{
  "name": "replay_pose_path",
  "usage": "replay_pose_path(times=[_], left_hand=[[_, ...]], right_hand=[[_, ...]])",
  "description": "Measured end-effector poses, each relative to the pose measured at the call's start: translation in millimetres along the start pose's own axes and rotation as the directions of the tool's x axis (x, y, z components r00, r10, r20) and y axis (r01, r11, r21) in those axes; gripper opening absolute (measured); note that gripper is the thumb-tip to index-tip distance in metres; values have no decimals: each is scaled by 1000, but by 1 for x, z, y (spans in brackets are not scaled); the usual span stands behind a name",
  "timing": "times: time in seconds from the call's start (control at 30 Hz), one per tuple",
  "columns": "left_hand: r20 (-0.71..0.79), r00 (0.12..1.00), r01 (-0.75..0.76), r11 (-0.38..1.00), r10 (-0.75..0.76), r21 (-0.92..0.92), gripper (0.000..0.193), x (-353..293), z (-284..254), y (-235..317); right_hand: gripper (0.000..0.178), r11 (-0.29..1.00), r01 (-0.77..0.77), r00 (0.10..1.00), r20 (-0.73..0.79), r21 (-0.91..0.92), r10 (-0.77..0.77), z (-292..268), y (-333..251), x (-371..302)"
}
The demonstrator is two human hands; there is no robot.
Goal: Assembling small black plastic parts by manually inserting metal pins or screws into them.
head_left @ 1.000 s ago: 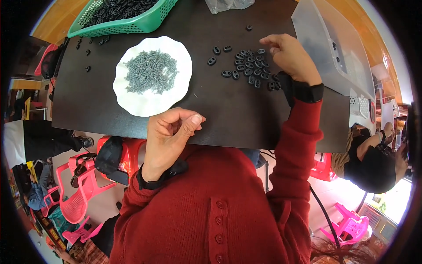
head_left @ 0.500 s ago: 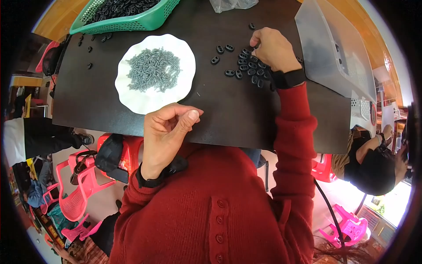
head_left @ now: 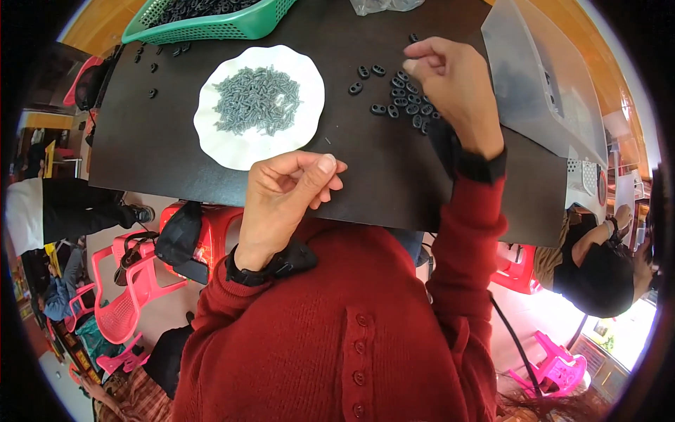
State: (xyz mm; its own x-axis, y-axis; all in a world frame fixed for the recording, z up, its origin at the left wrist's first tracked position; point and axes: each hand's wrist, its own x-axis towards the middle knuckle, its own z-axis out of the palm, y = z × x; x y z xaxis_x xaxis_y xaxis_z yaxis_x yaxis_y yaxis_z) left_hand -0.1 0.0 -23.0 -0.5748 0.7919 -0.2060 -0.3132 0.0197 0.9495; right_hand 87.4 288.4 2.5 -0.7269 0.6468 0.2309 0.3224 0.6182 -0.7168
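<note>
My left hand (head_left: 287, 199) hovers near the table's front edge, thumb pressed against the curled fingers; anything in the pinch is too small or hidden to make out. Over the right side of a loose group of black oval two-hole cord locks (head_left: 412, 98) is my right hand (head_left: 460, 91), its thumb and fingers drawn together. Whatever its fingertips hold cannot be seen. A white scalloped plate (head_left: 211, 144) lies beyond my left hand, bearing a heap of small grey metal springs (head_left: 246, 98). Two tiny loose pieces lie on the table right of the plate.
A green basket (head_left: 239, 27) of black pieces stands at the far left, with several loose ones near it. At the right is a translucent plastic bin (head_left: 541, 88). A clear bag (head_left: 387, 5) lies at the back. Pink chairs and other people are around the dark table (head_left: 155, 151).
My right hand has lifted off the cord locks and drawn back toward me. My left hand has shifted slightly right, still pinched. The whole view has moved a little.
</note>
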Motion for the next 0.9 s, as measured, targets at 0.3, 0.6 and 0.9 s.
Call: replay_pose_path(times=[0.3, 0.6, 0.9], left_hand=[[50, 998, 31, 998, -34, 48, 31, 7, 15, -12], [167, 978, 110, 989, -125, 99, 32, 4, 65, -24], [137, 982, 121, 989, -132, 84, 31, 6, 93, -31]], right_hand=[[18, 582, -372, 922, 216, 723, 321, 20, -50, -160], [17, 447, -304, 911, 120, 841, 394, -5, -14, -187], [15, 726, -104, 964, -110, 680, 242, -1, 8, -197]])
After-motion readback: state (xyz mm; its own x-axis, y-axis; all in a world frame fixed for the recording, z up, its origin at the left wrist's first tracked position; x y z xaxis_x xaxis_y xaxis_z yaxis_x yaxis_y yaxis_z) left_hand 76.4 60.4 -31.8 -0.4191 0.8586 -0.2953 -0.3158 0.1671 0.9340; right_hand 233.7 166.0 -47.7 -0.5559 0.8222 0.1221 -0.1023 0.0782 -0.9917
